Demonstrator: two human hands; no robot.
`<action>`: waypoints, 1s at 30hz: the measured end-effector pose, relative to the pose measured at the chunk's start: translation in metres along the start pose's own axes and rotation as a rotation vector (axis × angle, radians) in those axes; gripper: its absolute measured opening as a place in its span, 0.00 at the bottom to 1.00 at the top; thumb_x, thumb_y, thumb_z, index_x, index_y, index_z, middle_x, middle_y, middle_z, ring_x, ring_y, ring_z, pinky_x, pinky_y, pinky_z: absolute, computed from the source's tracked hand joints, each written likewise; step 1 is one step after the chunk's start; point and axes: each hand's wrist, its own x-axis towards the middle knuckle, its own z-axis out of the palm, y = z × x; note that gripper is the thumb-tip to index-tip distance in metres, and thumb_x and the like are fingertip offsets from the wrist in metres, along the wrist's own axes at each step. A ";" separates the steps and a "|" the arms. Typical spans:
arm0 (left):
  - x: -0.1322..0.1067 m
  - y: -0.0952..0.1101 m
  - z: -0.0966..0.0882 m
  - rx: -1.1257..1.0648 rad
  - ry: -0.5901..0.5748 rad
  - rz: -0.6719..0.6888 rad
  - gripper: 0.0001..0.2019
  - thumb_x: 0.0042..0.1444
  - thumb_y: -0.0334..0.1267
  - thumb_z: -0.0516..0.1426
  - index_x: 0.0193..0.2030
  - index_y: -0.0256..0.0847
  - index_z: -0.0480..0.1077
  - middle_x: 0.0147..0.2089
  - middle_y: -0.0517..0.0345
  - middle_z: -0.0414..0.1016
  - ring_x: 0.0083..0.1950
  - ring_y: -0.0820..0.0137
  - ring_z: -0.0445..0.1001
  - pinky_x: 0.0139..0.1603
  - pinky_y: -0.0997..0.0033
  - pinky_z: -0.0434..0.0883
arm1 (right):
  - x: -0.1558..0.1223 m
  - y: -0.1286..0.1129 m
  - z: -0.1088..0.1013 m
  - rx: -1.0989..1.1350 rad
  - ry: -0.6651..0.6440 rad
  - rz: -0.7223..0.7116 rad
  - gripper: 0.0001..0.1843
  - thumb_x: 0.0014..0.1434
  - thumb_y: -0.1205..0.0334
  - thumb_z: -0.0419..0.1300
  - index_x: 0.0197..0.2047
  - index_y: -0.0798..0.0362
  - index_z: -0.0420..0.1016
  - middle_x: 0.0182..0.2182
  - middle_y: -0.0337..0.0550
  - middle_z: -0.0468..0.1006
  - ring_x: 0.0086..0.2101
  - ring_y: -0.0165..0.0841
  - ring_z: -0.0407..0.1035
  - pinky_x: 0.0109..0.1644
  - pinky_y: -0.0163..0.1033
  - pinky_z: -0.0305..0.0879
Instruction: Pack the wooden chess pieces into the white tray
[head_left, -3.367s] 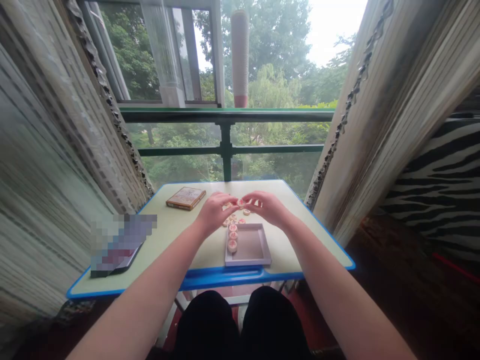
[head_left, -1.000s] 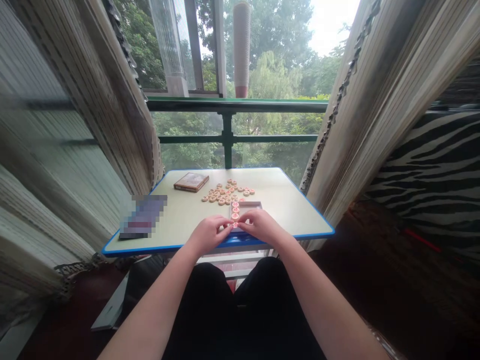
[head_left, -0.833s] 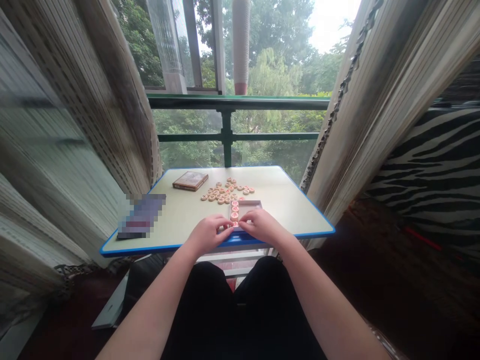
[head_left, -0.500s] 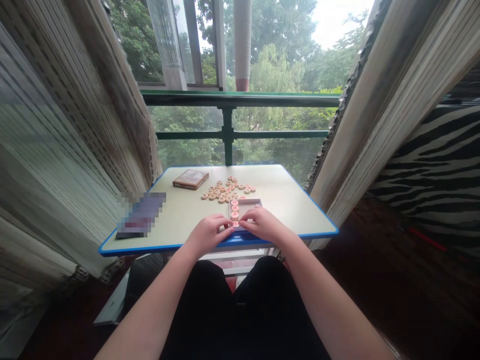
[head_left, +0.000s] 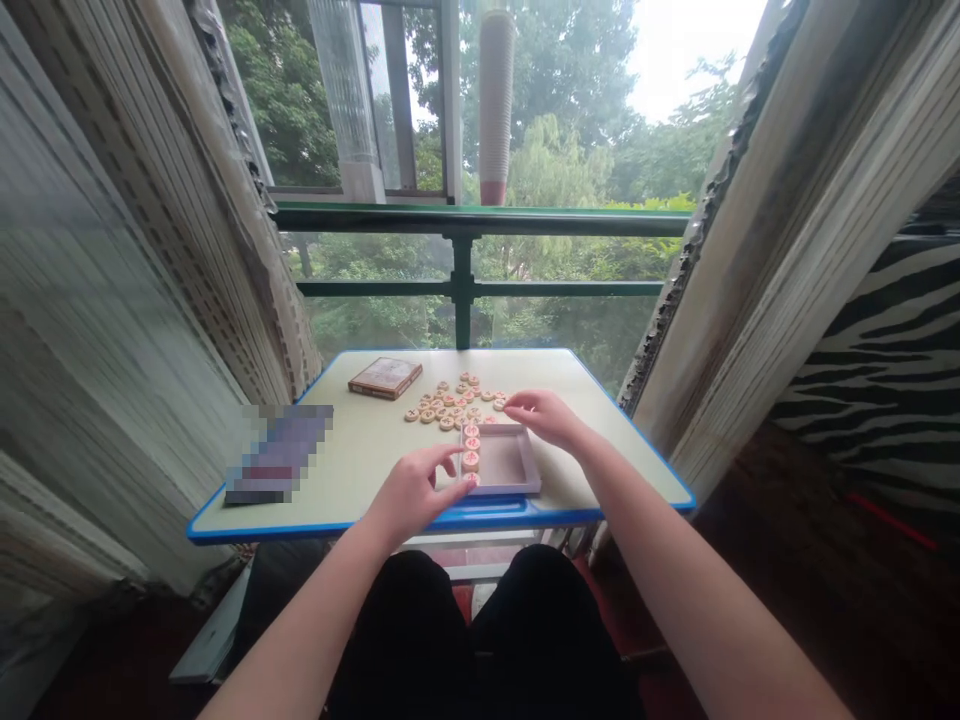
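A shallow open box (head_left: 531,462) lies at the table's near edge, with a column of round Chinese chess pieces (head_left: 470,461) bearing red characters along its left wall. My left hand (head_left: 412,485) is at the box's left side, thumb touching the nearest piece and index finger by the rim, with a gap between them. Beyond the box's far right corner, my right hand (head_left: 546,415) has its fingers drawn together at the right end of the loose Chinese chess pieces (head_left: 448,423). Its fingertips cover the piece they close on.
A flat brown-edged box (head_left: 385,377) lies at the table's far left. Nearer on the left is a blurred dark flat object (head_left: 281,455). The pale table (head_left: 600,430) has a blue edge and stands before a green railing (head_left: 462,290), between curtains (head_left: 247,260).
My right hand has left the near piece in the box and moved forward to the loose pieces. My left hand stays at the box's left side. The whole view has shifted slightly.
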 end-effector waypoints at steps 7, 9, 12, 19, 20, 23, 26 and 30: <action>0.085 -0.004 -0.017 0.031 0.214 -0.087 0.14 0.53 0.46 0.53 0.35 0.39 0.75 0.25 0.58 0.75 0.25 0.72 0.69 0.29 0.74 0.65 | 0.058 0.043 0.004 -0.219 0.140 0.015 0.14 0.53 0.70 0.53 0.38 0.55 0.78 0.40 0.46 0.77 0.41 0.34 0.67 0.48 0.37 0.60; 0.112 -0.012 -0.010 0.046 0.229 -0.103 0.13 0.53 0.44 0.53 0.35 0.38 0.75 0.27 0.57 0.76 0.26 0.71 0.71 0.30 0.73 0.66 | 0.062 0.058 0.009 -0.276 0.184 -0.010 0.15 0.54 0.68 0.53 0.41 0.54 0.77 0.43 0.47 0.76 0.46 0.36 0.65 0.53 0.40 0.58; 0.138 -0.028 0.010 0.085 0.248 -0.098 0.13 0.54 0.41 0.52 0.36 0.38 0.75 0.30 0.56 0.77 0.28 0.70 0.72 0.33 0.71 0.68 | 0.062 0.072 0.012 -0.280 0.081 -0.018 0.15 0.54 0.66 0.53 0.43 0.54 0.76 0.42 0.46 0.76 0.43 0.36 0.65 0.52 0.41 0.59; 0.145 -0.057 0.035 0.264 0.099 0.020 0.13 0.54 0.35 0.51 0.42 0.42 0.75 0.44 0.54 0.77 0.47 0.63 0.72 0.50 0.64 0.67 | 0.060 0.069 0.017 -0.252 0.006 -0.103 0.14 0.54 0.67 0.53 0.41 0.52 0.77 0.38 0.44 0.78 0.40 0.35 0.66 0.48 0.40 0.59; 0.143 -0.059 0.035 0.292 0.079 0.004 0.13 0.54 0.34 0.51 0.42 0.42 0.75 0.44 0.54 0.77 0.47 0.63 0.72 0.50 0.64 0.67 | 0.061 0.068 0.018 -0.246 0.005 -0.096 0.15 0.54 0.68 0.53 0.41 0.52 0.77 0.37 0.44 0.78 0.39 0.34 0.66 0.47 0.39 0.60; 0.141 -0.062 0.033 0.327 -0.019 -0.013 0.12 0.54 0.35 0.50 0.37 0.43 0.76 0.40 0.54 0.78 0.43 0.63 0.74 0.46 0.67 0.69 | 0.063 0.066 0.017 -0.188 0.028 -0.012 0.16 0.53 0.70 0.51 0.42 0.54 0.76 0.39 0.45 0.77 0.38 0.32 0.67 0.45 0.36 0.61; 0.140 -0.065 0.035 0.316 -0.046 0.005 0.11 0.54 0.34 0.51 0.35 0.44 0.76 0.37 0.56 0.78 0.40 0.65 0.74 0.43 0.70 0.69 | 0.063 0.066 0.012 -0.122 0.066 0.120 0.19 0.52 0.72 0.51 0.45 0.54 0.74 0.40 0.43 0.77 0.36 0.29 0.68 0.42 0.34 0.62; 0.141 -0.068 0.038 0.271 -0.068 0.048 0.12 0.54 0.32 0.51 0.36 0.44 0.76 0.38 0.57 0.78 0.41 0.67 0.74 0.46 0.70 0.69 | 0.060 0.065 0.006 -0.163 -0.033 0.122 0.14 0.50 0.64 0.57 0.41 0.54 0.76 0.35 0.42 0.77 0.31 0.29 0.68 0.36 0.33 0.62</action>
